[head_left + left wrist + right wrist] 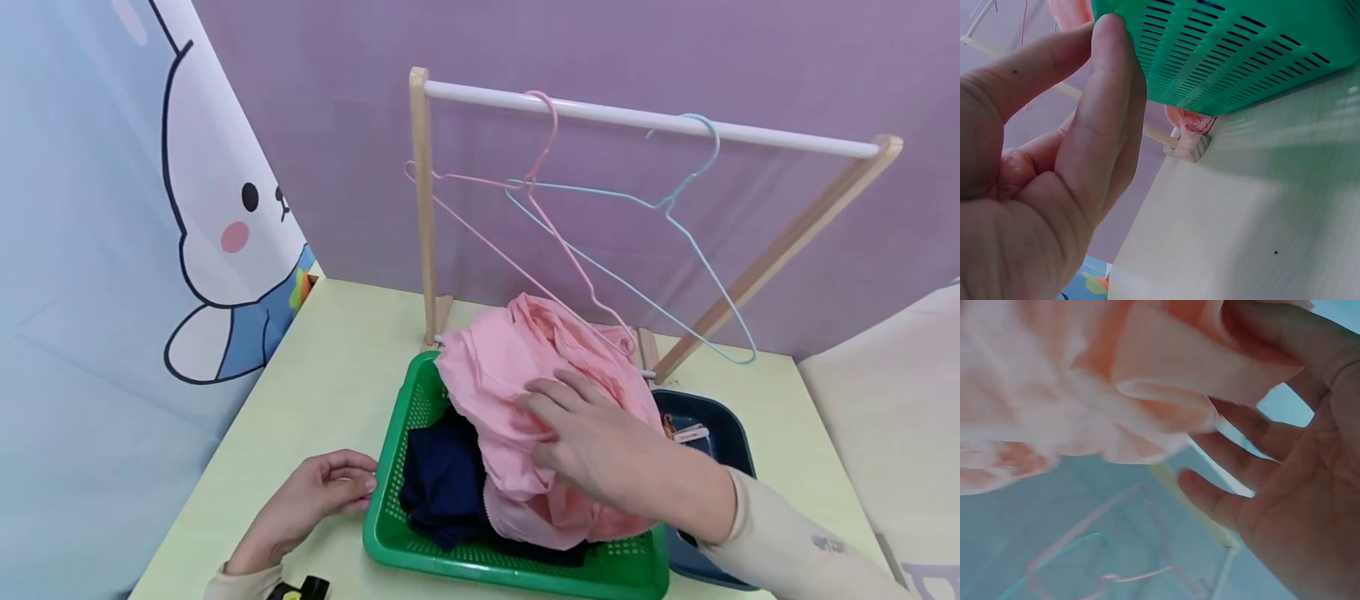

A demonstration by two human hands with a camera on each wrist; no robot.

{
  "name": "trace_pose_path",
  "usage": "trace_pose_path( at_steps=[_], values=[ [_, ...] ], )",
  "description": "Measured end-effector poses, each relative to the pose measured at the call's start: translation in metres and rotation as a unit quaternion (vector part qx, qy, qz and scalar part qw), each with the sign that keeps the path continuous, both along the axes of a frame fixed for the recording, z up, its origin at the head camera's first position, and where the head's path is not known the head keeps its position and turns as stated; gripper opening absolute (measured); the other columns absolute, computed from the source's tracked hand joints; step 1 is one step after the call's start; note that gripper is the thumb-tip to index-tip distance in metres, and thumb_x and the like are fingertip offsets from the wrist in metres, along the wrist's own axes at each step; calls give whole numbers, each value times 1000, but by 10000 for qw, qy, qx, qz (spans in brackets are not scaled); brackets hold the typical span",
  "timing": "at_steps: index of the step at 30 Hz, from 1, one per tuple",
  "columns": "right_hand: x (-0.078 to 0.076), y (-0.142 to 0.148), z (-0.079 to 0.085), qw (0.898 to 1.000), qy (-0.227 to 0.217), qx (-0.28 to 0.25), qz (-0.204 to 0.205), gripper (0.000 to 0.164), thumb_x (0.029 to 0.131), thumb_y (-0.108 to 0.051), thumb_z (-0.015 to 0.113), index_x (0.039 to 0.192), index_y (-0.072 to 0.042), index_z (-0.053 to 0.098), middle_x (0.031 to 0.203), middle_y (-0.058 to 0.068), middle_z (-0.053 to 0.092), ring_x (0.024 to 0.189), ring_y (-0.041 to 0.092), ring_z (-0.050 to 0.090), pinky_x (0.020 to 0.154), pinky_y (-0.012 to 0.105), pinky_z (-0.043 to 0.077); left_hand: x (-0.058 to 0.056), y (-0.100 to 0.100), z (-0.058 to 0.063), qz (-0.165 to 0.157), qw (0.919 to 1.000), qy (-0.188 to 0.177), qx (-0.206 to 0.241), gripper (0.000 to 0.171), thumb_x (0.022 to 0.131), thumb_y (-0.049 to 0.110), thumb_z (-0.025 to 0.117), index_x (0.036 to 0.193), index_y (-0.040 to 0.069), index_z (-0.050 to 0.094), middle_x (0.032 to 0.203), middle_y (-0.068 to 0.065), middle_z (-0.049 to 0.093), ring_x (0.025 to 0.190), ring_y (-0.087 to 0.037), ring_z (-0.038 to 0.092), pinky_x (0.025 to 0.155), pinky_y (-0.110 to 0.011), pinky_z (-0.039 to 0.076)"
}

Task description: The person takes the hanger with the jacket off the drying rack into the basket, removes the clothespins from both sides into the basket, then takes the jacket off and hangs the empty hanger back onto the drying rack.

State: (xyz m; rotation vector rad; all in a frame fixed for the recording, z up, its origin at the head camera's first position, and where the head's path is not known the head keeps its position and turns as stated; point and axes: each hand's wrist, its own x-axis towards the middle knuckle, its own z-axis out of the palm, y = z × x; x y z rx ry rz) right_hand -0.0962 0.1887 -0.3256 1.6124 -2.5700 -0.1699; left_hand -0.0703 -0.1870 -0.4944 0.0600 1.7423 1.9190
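A rumpled pink garment (491,367) with a scalloped edge is heaped over a green basket (390,546), reaching up past its back rim. My right hand (600,437) is on the garment; in the right wrist view its thumb and forefinger pinch a fold of the cloth (1172,356), while the other fingers spread loosely behind. Beneath it in the basket lies dark navy clothing (446,479). At the basket's left side, my left hand (315,492) rests its fingertips against the outer rim, fingers fairly straight in the left wrist view.
Behind the basket stands a wooden rack with a white bar (615,112), carrying a pink hanger (570,250) and a light blue hanger (701,242). The pink hanger's lower end overlaps the garment. A dark blue tray (738,433) with clothespins (690,433) sits right of the basket on the pale table (322,375).
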Motion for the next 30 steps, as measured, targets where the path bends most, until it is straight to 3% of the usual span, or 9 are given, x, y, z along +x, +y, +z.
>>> trace_pose_path(
  at_steps=[4,10,16,23,30],
  values=[
    [3,11,-22,9993,-64,292,-246,25,77,-13,83,98,-26,80,144,13,51,138,40,37,109,59,32,0,0,1,10,10000,3,-38,35,96,6,67,122,-15,54,106,-15,67,95,-23,69,84,-39,58],
    [-5,15,-59,9955,-819,352,-333,26,80,-15,80,102,-28,75,144,8,52,138,35,39,106,58,37,0,0,1,0,10000,-18,-54,36,96,7,67,122,-14,54,106,-14,67,95,-22,69,85,-39,57],
    [-18,5,-80,9929,-980,637,-206,31,73,-18,84,100,-29,72,133,3,53,127,30,44,102,53,42,1,0,2,-20,10000,28,-31,36,97,7,67,122,-15,54,107,-15,66,96,-23,69,85,-39,57],
    [-30,-2,-94,9889,-1022,1028,-328,30,69,-19,84,93,-30,69,118,1,57,118,29,49,94,47,45,0,-1,1,-23,10000,-62,-35,35,97,8,67,121,-13,55,105,-15,67,95,-23,70,84,-39,58],
    [-25,3,-87,9887,-1121,871,-475,34,74,-18,83,104,-29,73,132,4,55,129,33,44,101,55,41,-1,-1,1,-29,9999,-102,-76,35,97,9,68,122,-13,55,106,-14,67,95,-23,69,84,-40,58]
  ],
)
